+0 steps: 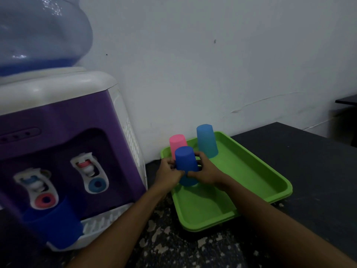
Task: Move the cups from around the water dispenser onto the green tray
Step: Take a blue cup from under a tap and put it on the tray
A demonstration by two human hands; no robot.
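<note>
A dark blue cup [185, 158] is upside down over the near left part of the green tray [251, 173]. My left hand [167, 173] and my right hand [205, 171] both grip its sides; a lighter blue rim shows below the hands. Behind it, a pink cup [177, 141] stands inverted at the tray's far left corner. A light blue cup [206, 140] stands inverted at the far edge. Another dark blue cup [54, 223] sits upright on the drip tray of the purple and white water dispenser [63, 144].
The dispenser with its blue bottle [42, 31] fills the left side. A white wall [212, 64] rises right behind the tray. The tray lies on a dark speckled counter [313, 171], whose edge is at the far right.
</note>
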